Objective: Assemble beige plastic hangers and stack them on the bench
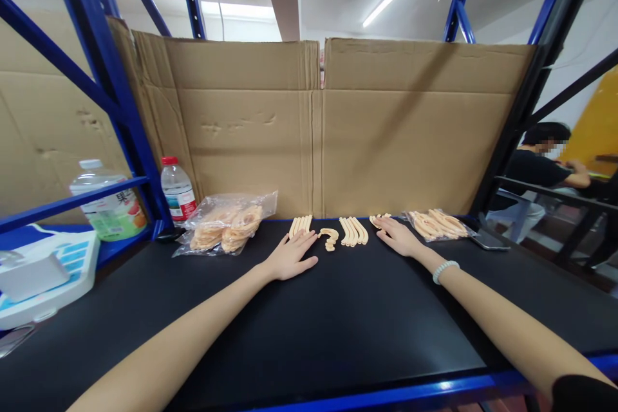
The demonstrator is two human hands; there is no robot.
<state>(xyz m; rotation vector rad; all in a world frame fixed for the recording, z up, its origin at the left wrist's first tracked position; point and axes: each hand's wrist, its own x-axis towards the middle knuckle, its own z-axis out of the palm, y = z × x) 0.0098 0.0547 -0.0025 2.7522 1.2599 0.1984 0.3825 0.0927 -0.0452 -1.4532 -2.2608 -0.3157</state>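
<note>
My left hand (291, 257) lies palm down with its fingers stretched out and the thumb apart. Its fingertips reach the near end of a row of pale, slightly curved strips (302, 223). To the right of that hand sits a hook-shaped pale piece (330, 237), with another row of curved strips (354, 232) beside it. My right hand (400, 237) is also flat, fingers extended, a light beaded bracelet (444, 270) on its wrist. Under and beyond its fingertips shows a small part of more pale pieces (378, 219), mostly hidden. I cannot tell what the pieces are.
A clear bag of round beige pieces (226, 228) and a red-capped bottle (177, 192) stand left. A flat bag of strips (438, 225) and a phone (490, 242) lie right. Cardboard (415, 135) walls the back of the black table (333, 335). A person (535, 164) sits far right.
</note>
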